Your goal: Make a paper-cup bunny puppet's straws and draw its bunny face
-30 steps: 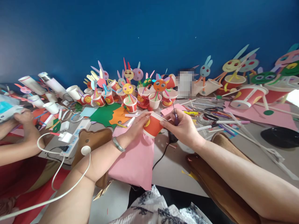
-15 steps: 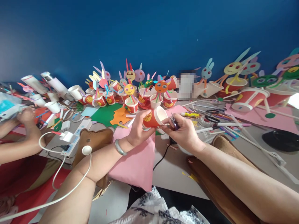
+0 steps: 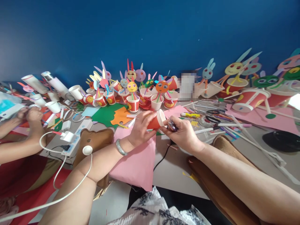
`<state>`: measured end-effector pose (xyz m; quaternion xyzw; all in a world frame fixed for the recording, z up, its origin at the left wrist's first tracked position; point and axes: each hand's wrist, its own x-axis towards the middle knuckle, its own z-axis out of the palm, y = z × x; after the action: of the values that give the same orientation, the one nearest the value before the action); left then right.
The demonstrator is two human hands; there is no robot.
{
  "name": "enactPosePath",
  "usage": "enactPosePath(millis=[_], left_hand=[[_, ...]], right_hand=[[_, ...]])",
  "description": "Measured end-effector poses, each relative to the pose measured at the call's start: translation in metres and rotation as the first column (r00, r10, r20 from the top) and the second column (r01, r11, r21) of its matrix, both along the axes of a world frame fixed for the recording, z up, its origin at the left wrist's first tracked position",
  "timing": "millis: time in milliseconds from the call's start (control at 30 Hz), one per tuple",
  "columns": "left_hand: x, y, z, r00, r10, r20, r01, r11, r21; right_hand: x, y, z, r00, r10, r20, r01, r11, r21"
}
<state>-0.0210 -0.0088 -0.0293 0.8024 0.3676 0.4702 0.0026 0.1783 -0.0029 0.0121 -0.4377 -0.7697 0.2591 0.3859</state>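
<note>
A red paper cup (image 3: 153,122) with a white rim lies tilted on its side in the air, its mouth toward the right. Wrapped round its body are the fingers of my left hand (image 3: 141,128), which hide much of the red side. My right hand (image 3: 183,130) is closed on a small dark, shiny tool (image 3: 172,125); most of it is covered, so its kind is unclear. The right thumb and fingertips meet the cup's rim. Below the cup, pink paper (image 3: 134,162) hangs over the table's front edge.
Paper cups with rabbit-like paper faces, one a yellow-faced cup (image 3: 133,103), line the blue wall. Green paper (image 3: 105,115), a power strip (image 3: 76,139), a yellow marker (image 3: 191,115) and black-handled scissors (image 3: 212,118) lie about. Another person's hands (image 3: 32,115) are at far left.
The cup has turned in my left hand, whose fingers now cover more of it and its printed emblem. My right hand stays at the rim, shifted slightly, with the dark tool.
</note>
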Motion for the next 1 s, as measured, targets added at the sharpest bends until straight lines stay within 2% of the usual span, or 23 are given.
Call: enactPosePath(millis=[100,167,200,267,333,367,400,467,500,533,567,633,700,1000], left_hand=[[0.0027,0.0044,-0.0022,0.995,-0.051,0.086,0.060,0.993,-0.104],[0.0041,0.0071,-0.0020,0.973,-0.070,0.219,0.126,0.960,-0.251],[0.0045,0.0082,-0.0016,0.950,-0.063,0.306,0.172,0.924,-0.342],[0.0048,0.0098,-0.0006,0.874,-0.025,0.486,0.300,0.813,-0.498],[0.0048,0.0104,0.0003,0.789,0.004,0.614,0.429,0.712,-0.556],[0.0048,0.0101,0.0007,0.767,-0.001,0.642,0.461,0.697,-0.550],[0.0047,0.0094,0.0011,0.766,-0.017,0.642,0.455,0.721,-0.523],[0.0041,0.0071,0.0020,0.837,-0.064,0.543,0.325,0.857,-0.401],[0.0034,0.0057,0.0025,0.890,-0.074,0.449,0.226,0.928,-0.297],[0.0025,0.0044,0.0029,0.936,-0.068,0.344,0.133,0.976,-0.171],[0.0013,0.0032,0.0032,0.969,-0.048,0.243,0.061,0.997,-0.047],[-0.0012,0.0016,0.0032,0.996,0.004,0.088,-0.015,0.992,0.127],[-0.0033,0.0011,0.0025,0.999,0.048,0.011,-0.049,0.978,0.204],[-0.0031,0.0013,-0.0007,0.993,0.101,-0.068,-0.073,0.940,0.335]], right_hand=[[-0.0010,0.0001,-0.0018,1.000,0.003,-0.026,-0.003,1.000,-0.005],[-0.0017,0.0012,-0.0027,0.995,0.000,-0.102,-0.003,1.000,-0.029],[-0.0020,0.0019,-0.0027,0.988,-0.010,-0.153,0.003,0.999,-0.045],[-0.0020,0.0031,-0.0015,0.968,-0.053,-0.246,0.038,0.997,-0.066],[-0.0014,0.0034,0.0009,0.951,-0.097,-0.293,0.081,0.995,-0.065],[-0.0011,0.0032,0.0022,0.949,-0.102,-0.299,0.089,0.994,-0.058],[-0.0008,0.0028,0.0035,0.950,-0.094,-0.297,0.083,0.995,-0.046],[-0.0005,0.0018,0.0048,0.960,-0.052,-0.274,0.049,0.999,-0.017],[-0.0005,0.0016,0.0048,0.968,-0.032,-0.247,0.031,0.999,-0.006],[-0.0004,0.0017,0.0043,0.977,-0.016,-0.211,0.016,1.000,-0.001],[-0.0004,0.0022,0.0034,0.986,-0.006,-0.168,0.006,1.000,-0.001],[-0.0002,0.0041,0.0008,0.996,-0.001,-0.092,0.000,1.000,-0.014],[0.0003,0.0063,-0.0017,0.998,0.001,-0.058,-0.004,0.999,-0.036],[0.0012,0.0078,-0.0043,0.999,0.020,-0.049,-0.023,0.999,-0.050]])
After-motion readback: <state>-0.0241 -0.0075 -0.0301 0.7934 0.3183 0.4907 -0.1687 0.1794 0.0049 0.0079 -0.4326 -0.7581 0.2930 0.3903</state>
